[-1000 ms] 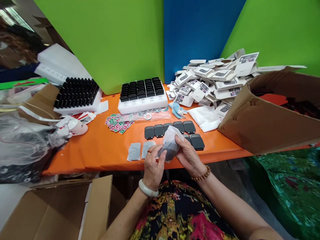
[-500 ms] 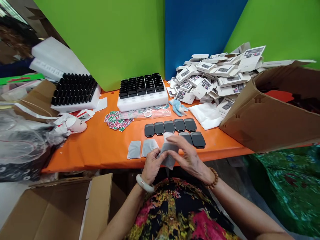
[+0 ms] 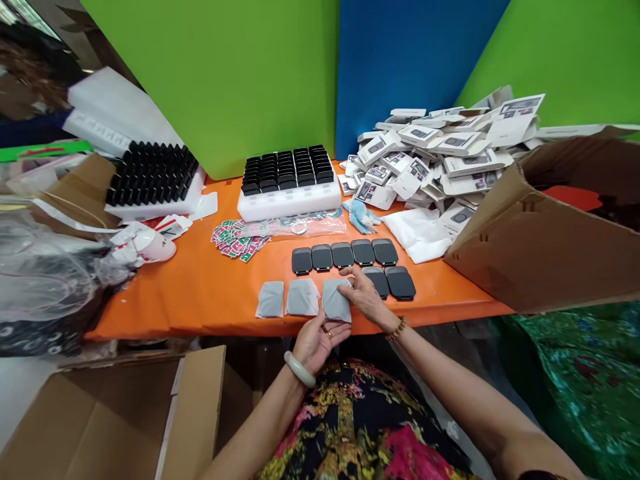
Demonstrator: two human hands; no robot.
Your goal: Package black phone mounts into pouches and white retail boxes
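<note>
My right hand (image 3: 364, 293) grips the right edge of a sleeved pad (image 3: 336, 300), a flat dark pad inside a translucent whitish sleeve, over the table's front edge. Just below it my left hand (image 3: 320, 340) lies palm up, fingers stretched out and thumb close to the lower left corner. Two more sleeved pads, a middle one (image 3: 302, 297) and a left one (image 3: 271, 299), lie in line to the left. Behind them is a row of bare black pads (image 3: 343, 255). Nearer my right hand lie two others, one black pad (image 3: 401, 283) partly overlapping its neighbour.
White foam trays of upright black pieces stand behind, one in the centre (image 3: 290, 201) and one at left (image 3: 165, 208). Small printed cards (image 3: 240, 240) lie on the orange table (image 3: 200, 293). White boxes (image 3: 425, 157) pile up beside a cardboard carton (image 3: 500, 247); an open carton (image 3: 135, 413) is below left.
The sleeved pad has come down from between both hands to beside the other two. My left hand has turned palm up and slid below it; my right hand keeps its right edge.
</note>
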